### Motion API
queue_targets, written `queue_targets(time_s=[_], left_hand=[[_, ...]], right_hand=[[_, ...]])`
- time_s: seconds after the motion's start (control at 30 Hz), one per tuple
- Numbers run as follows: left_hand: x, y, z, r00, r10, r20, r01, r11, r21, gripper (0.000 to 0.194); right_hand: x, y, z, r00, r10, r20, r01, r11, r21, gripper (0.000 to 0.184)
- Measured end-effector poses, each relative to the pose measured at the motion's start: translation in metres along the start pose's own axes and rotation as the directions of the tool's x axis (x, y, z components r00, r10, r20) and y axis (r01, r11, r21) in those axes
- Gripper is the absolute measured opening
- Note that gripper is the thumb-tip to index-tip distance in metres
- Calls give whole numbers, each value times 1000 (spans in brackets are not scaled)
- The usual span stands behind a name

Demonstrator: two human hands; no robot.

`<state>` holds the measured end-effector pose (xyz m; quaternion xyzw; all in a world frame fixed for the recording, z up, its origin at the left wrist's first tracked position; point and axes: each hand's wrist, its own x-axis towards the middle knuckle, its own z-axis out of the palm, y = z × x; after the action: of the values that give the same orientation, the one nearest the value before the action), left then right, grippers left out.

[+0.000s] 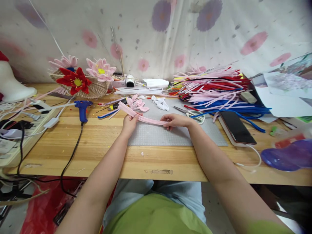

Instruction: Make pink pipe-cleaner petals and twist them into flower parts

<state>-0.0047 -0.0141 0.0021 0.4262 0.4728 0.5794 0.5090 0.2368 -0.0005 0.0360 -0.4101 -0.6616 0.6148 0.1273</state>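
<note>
Two bare hands at work on one bundle, head view. Left hand [130,123]: closed around the pink fuzzy stems [151,122] partway along, with a short length projecting beyond the fingers toward the far left. Right hand [175,121]: fingertips closed on the opposite end, low over the grey cutting mat [156,136]. Between the hands: a shallow sag, with some separate strands discernible.

For good handling, by judgement: support the bundle from both sides, lightly enough to spare the soft pile and firmly enough to prevent slipping. Align the strands side by side before tightening either grasp; level uneven tips with gentle taps rather than a hard pull. Avoid sharp bends, likely to leave a lasting kink in any wire core. Compare lengths at the right end, close to the fingertips.

Around the mat: pink petal shapes [139,105] and white petal shapes [161,103] beyond the hands, green-and-white-handled scissors [198,117] beyond the right hand, and a blue glue gun [83,110] on the wooden table [97,156], well to the left. Keep loose tips apart from all of these
</note>
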Motion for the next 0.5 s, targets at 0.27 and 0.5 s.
queue_targets(time_s=[0.27,0.5], left_hand=[[4,2,-5,991,-101,-89,107,991,74,5],[3,3,1,980,-122,-158,136,987,81,5]], right_hand=[[18,15,-3,923,-30,-383,115,972,203,19],[28,24,-4,793,-96,-602,426,793,435,27]])
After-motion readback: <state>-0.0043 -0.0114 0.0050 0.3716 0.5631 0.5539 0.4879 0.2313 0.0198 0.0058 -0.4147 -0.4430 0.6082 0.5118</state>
